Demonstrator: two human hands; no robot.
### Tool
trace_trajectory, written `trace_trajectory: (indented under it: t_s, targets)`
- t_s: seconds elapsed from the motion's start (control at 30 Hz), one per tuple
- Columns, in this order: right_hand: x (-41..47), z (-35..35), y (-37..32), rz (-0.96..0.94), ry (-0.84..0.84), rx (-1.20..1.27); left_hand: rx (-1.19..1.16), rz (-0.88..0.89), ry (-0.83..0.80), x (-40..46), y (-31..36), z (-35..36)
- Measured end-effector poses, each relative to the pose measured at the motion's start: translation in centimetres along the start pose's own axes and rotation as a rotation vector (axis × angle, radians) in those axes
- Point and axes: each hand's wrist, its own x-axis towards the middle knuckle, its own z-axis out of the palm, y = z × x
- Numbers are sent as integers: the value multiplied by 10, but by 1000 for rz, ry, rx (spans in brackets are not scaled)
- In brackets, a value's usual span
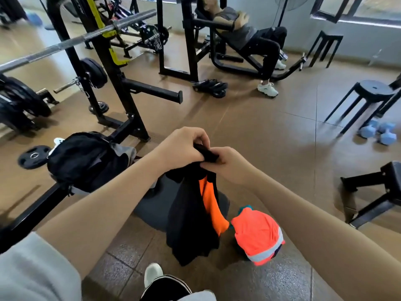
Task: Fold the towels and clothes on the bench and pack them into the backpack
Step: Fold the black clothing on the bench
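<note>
Head view of a gym floor. Both hands are raised in front of the wearer and hold a black garment with a bright orange panel (196, 213) by its top edge, so that the cloth hangs down freely in long vertical folds above the dark padded bench (152, 208). The left hand (181, 148) has its fingers curled over the bunched black edge, thumb and fingertips pinching the fabric; the right hand (230, 165), touching the left, grips the same edge with fingers folded round it. The garment is mostly black, the orange strip running down its right side to a pointed lower corner. Just right of it, lower down, lies a crumpled neon-orange garment with a grey reflective band and a teal edge (258, 233). The black fabric backpack with grey trim (86, 161) rests to the left on the black steel frame of the rack (32, 213), near the left forearm. Beyond stand a steel barbell (71, 43), black stool (368, 94) and pale blue dumbbells (379, 132).
</note>
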Motion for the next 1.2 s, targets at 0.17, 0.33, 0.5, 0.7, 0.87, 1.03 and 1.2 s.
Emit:
trace_trajectory:
  t_s: [0.17,0.33,0.5,0.7,0.87,1.03,1.2]
  targets:
    - [11,15,-18,132,244,403,-482,-288,144,-22,-49,18]
    - [21,21,-26,317,246,824,-927,-379,157,-34,-68,56]
    - [33,27,-19,478,325,955,-678,-400,386,-23,-76,73]
    - [42,6,15,562,578,1088,-235,-490,113,-39,-147,70]
    - [27,-5,52,726,748,949,-229,-479,215,-41,-161,51]
    - [8,-7,83,806,756,464,-233,-106,202,-24,-107,13]
    - [-3,8,38,100,195,36,429,403,-1,-12,-72,11]
